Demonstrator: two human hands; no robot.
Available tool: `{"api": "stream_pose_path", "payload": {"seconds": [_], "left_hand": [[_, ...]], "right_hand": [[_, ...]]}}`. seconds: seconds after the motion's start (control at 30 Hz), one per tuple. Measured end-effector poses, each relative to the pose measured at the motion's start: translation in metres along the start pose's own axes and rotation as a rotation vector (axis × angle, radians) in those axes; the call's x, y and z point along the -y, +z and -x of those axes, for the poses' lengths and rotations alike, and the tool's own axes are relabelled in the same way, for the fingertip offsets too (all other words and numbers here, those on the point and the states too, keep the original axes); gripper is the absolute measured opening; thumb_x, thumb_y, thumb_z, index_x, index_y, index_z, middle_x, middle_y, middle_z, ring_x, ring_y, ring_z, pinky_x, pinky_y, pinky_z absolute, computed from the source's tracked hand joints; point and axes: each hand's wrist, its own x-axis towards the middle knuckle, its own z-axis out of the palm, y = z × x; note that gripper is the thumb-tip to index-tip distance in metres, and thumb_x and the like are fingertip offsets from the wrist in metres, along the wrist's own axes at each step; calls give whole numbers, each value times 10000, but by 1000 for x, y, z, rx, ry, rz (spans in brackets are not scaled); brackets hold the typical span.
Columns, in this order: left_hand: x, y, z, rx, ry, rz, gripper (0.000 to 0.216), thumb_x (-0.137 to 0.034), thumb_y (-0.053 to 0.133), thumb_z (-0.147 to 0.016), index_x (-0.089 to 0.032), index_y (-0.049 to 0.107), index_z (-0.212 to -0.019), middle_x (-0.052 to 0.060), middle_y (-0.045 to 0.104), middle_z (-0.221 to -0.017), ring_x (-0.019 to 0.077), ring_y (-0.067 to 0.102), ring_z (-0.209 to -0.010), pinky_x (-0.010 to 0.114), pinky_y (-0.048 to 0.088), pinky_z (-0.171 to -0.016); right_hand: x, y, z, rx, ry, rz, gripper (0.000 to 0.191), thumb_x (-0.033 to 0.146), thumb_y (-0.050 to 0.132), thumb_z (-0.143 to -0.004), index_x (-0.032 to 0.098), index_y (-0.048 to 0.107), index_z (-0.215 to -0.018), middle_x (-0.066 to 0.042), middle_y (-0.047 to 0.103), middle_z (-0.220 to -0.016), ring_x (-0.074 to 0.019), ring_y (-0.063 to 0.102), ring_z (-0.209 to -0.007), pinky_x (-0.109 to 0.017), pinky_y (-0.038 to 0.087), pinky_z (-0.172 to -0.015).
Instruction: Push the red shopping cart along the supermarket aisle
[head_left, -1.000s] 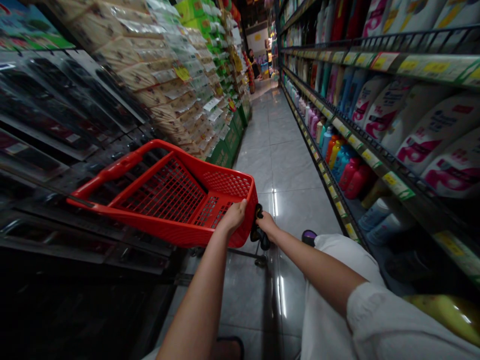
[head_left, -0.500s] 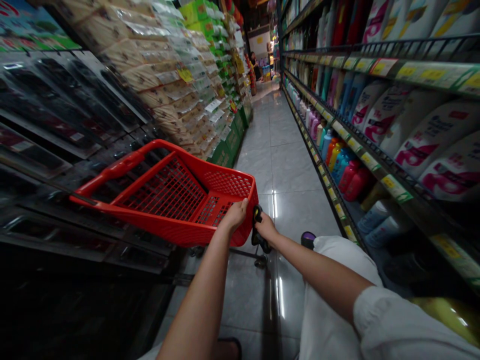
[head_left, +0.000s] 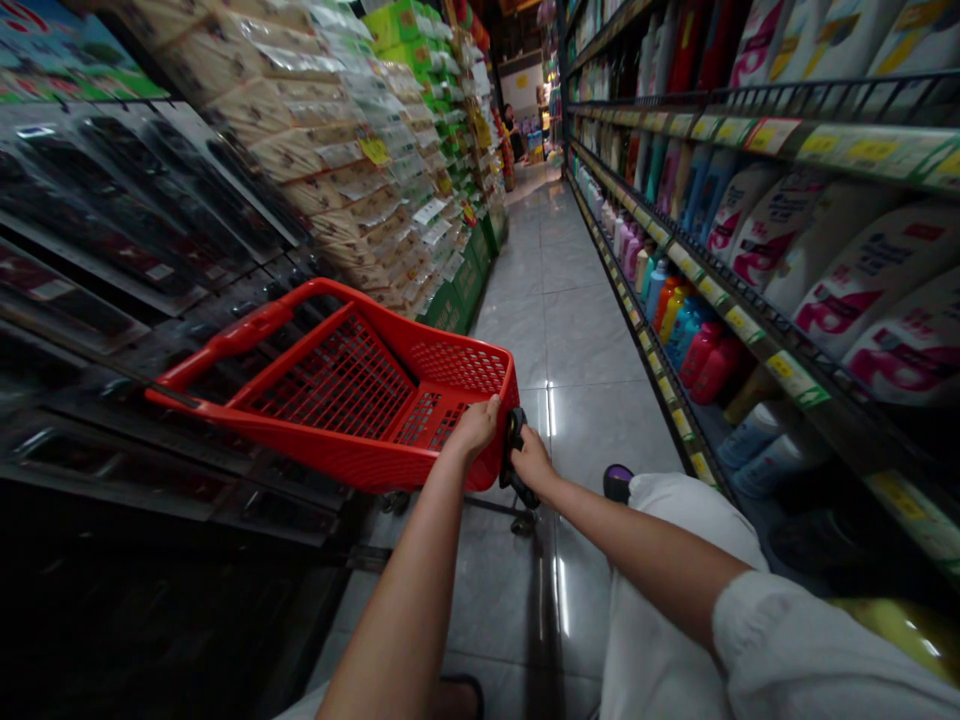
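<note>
A red plastic shopping cart (head_left: 330, 450) stands at an angle ahead of me, its basket bare inside and its handle toward the left racks. My left hand (head_left: 476, 428) is closed over the rim at the basket's near right corner, thumb on top; its other fingers are mostly hidden. Just outside that corner, my right hand (head_left: 534, 462) is closed on a black object (head_left: 517, 478) with a rounded upper end. Its kind is unclear, and I cannot tell whether it is fixed to the cart.
Shelves of bottles (head_left: 862, 270) line the right side. Hanging blister packs (head_left: 150, 210) and tall stacks of wrapped packages (head_left: 322, 150) border the left. A grey tiled aisle (head_left: 585, 300) runs ahead toward a person (head_left: 513, 130) far off. My shoe (head_left: 618, 482) is near the right shelf.
The view has shifted very slightly, and the black object's tilt differs a little. Both hands keep their holds at the cart's corner.
</note>
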Motion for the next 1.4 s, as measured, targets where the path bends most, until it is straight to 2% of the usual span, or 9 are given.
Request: {"api": "stream_pose_path", "payload": {"seconds": [0.17, 0.27, 0.47, 0.67, 0.77, 0.87, 1.1, 1.23, 1.4], "left_hand": [[2, 1, 0, -5, -2, 40, 509, -388, 288, -947, -71, 671, -838, 173, 711, -937, 268, 657, -893, 327, 471, -811], [4, 3, -1, -8, -11, 31, 520, -393, 285, -953, -76, 674, -816, 170, 713, -904, 263, 662, -869, 321, 471, -789], [2, 4, -3, -26, -10, 6, 512, -374, 287, -958, -72, 670, -800, 183, 703, -901, 269, 658, -880, 323, 463, -788], [1, 3, -6, -26, -22, 27, 499, -376, 291, -956, -75, 658, -803, 156, 701, -892, 260, 653, -877, 310, 463, -771], [2, 3, -7, -33, -28, 35, 515, -394, 288, -951, -72, 659, -797, 150, 695, -847, 265, 652, -840, 318, 461, -745], [4, 4, -9, -39, -24, 40, 526, -410, 286, -945, -76, 662, -790, 145, 693, -824, 266, 652, -818, 320, 463, -733], [4, 5, -10, -52, -15, 28, 484, -374, 301, -933, -99, 647, -735, 157, 685, -815, 262, 650, -839, 323, 457, -761], [4, 3, -11, -41, -18, 42, 470, -388, 313, -926, -126, 608, -671, 110, 651, -725, 235, 627, -752, 309, 452, -714], [5, 2, -11, -42, -24, 94, 446, -406, 329, -911, -142, 583, -657, 93, 639, -708, 228, 612, -746, 306, 457, -717]], "right_hand": [[-21, 13, 28, 137, 215, -250, 368, 173, 529, -629, 230, 632, -978, 7, 695, -808, -185, 630, -741, -294, 518, -680], [-7, 5, 2, 70, 275, -297, 307, 176, 517, -583, 202, 606, -876, 25, 661, -713, -163, 602, -652, -264, 486, -615], [6, -9, -46, -11, 193, -241, 322, 147, 507, -553, 200, 599, -857, 43, 655, -725, -149, 595, -695, -253, 480, -658], [-8, 13, 19, 52, 178, -240, 442, 139, 528, -610, 228, 610, -1035, -3, 710, -970, -176, 632, -869, -302, 513, -793], [-12, 25, 55, 163, 302, -330, 462, 125, 510, -587, 205, 607, -1031, -4, 704, -873, -179, 638, -780, -290, 522, -712], [-11, 28, 54, 146, 381, -370, 381, 136, 488, -577, 191, 603, -935, 3, 677, -748, -170, 610, -669, -265, 502, -619], [10, 7, -30, -207, 165, -148, 354, 177, 462, -616, 219, 547, -957, -6, 657, -880, -170, 599, -825, -281, 490, -763], [11, 14, -1, -210, 60, 17, 359, 182, 499, -658, 230, 524, -1012, -32, 633, -939, -197, 593, -896, -329, 480, -833], [13, 18, 27, -56, -1, -80, 375, 200, 537, -674, 239, 505, -1046, -3, 626, -933, -179, 598, -860, -311, 497, -811]]}}
